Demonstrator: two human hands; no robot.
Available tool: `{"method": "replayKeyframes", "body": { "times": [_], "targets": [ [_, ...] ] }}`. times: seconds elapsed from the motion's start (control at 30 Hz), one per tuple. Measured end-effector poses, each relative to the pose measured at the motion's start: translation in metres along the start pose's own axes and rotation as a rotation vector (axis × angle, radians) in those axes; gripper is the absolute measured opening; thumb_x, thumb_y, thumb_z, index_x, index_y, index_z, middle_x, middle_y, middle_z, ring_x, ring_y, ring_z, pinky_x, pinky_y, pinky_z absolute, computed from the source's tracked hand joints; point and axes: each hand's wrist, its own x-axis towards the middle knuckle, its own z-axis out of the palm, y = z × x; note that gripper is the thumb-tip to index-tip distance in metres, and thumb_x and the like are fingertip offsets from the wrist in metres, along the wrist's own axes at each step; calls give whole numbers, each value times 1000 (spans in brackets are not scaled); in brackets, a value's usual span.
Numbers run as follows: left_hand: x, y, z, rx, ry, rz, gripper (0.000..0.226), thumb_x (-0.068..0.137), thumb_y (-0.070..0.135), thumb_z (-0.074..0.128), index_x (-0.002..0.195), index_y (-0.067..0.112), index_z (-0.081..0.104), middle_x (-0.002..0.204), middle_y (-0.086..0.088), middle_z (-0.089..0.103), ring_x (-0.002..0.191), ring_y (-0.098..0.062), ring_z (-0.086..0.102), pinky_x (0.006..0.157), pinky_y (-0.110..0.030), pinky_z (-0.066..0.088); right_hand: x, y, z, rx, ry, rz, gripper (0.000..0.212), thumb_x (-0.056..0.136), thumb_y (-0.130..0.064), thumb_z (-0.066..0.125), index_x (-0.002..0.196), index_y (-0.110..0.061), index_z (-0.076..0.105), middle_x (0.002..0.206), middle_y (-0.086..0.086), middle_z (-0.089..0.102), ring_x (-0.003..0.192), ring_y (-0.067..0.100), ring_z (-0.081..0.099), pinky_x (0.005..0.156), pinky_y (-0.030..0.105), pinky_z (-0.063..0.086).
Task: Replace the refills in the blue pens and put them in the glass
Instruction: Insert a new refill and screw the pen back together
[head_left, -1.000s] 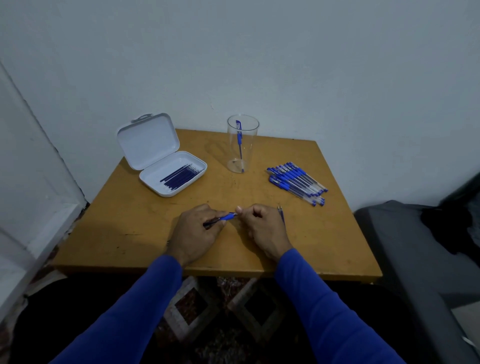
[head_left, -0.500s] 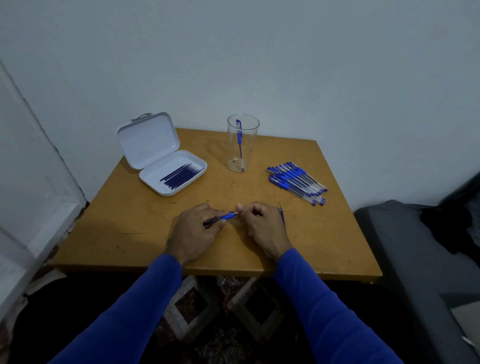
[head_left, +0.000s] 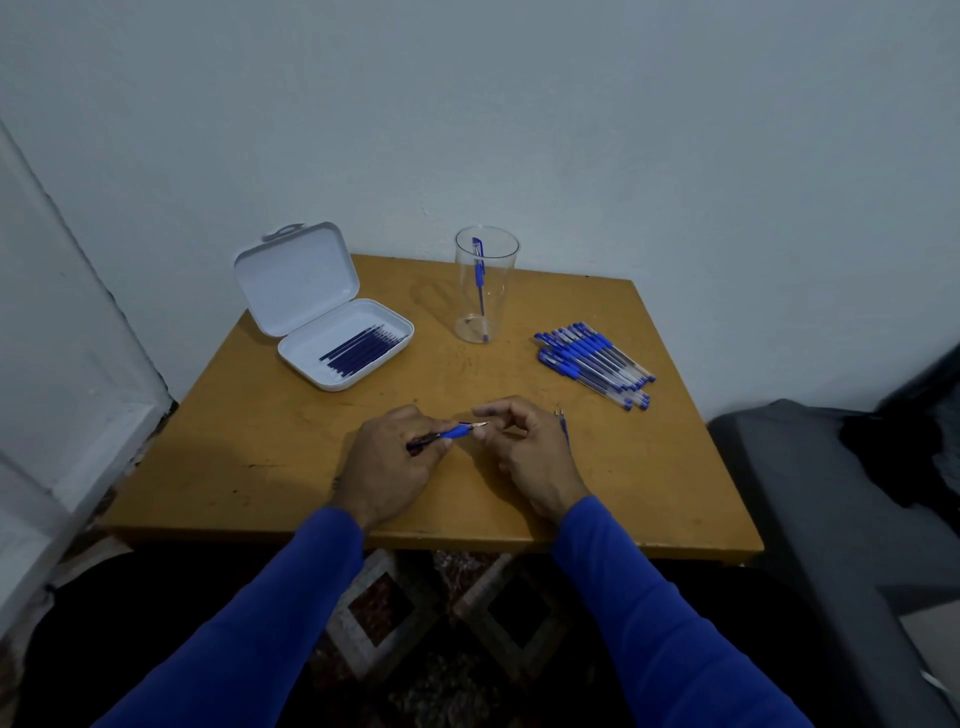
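Gripped blue pen (head_left: 441, 435) in left hand (head_left: 387, 462); right hand (head_left: 524, 447) pinched its tip (head_left: 480, 425), centre frame. Best twisted squarely.

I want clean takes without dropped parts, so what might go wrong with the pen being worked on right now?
The right hand pinches only the small tip of the pen that the left hand grips; that piece may slip and roll off the table. A loose refill lies hidden beside the right hand, so a wrist movement might knock it away. Reaching for the glass could tip it.
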Motion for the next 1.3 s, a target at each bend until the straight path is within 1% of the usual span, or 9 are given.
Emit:
{"method": "replayKeyframes", "body": {
  "times": [0.17,0.27,0.47,0.67,0.83,1.0,1.07,1.2,1.3],
  "targets": [
    [-1,-1,0,0,-11,4,28,90,22,74,118,22,74,92,14,63,82,-1,58,71,-19,49,0,-2,2,-8,44,49,21,95,-35,69,96,-14,73,86,8,67,67,9,54,55,21,48],
    [0,-2,0,-4,-10,-7,28,91,23,73,118,23,74,92,15,63,83,-2,58,70,-16,44,0,-2,0,32,11,49,14,94,-29,72,106,-22,73,87,2,65,65,6,54,55,20,47],
    [-1,0,-1,-27,-9,7,27,90,19,74,117,20,75,94,11,66,85,-4,60,75,-24,52,2,0,3,-9,24,85,9,97,-24,69,96,-18,75,83,2,67,63,6,52,54,20,46],
    [-1,-1,-1,-32,-2,22,24,90,16,73,114,19,75,89,12,63,81,-5,58,70,-12,42,2,-2,5,-14,33,114,8,95,-23,71,92,-18,74,79,2,67,63,10,54,58,26,49],
    [0,-2,-1,-21,15,31,24,89,16,74,113,18,77,88,11,63,80,-4,58,70,-15,43,1,-6,6,14,39,135,9,93,-25,73,92,-17,74,73,0,65,61,13,53,55,26,48],
    [0,0,-1,0,64,-35,24,91,18,74,114,18,75,92,11,64,84,-2,59,70,-10,43,4,-4,7,-77,92,69,21,99,-25,64,119,-31,68,108,-1,67,88,8,57,80,31,49],
    [0,1,-1,-13,95,-50,23,91,17,73,113,17,76,91,11,64,83,-1,59,70,-10,42,4,-4,8,-300,149,30,29,102,-20,58,129,-27,66,123,-6,57,103,4,52,87,18,43],
    [0,0,-1,-7,104,-68,24,92,20,72,116,21,74,93,13,63,86,1,58,70,-7,42,9,-11,18,-658,114,-41,34,101,-25,61,134,-21,63,131,-4,48,106,2,43,91,16,35],
    [0,-1,-2,-9,108,-80,25,92,21,72,117,20,74,93,13,63,86,2,58,71,-5,40,17,-17,24,-768,11,51,34,99,-32,63,132,-23,64,135,-2,43,104,6,44,89,21,38]
  ]
}}
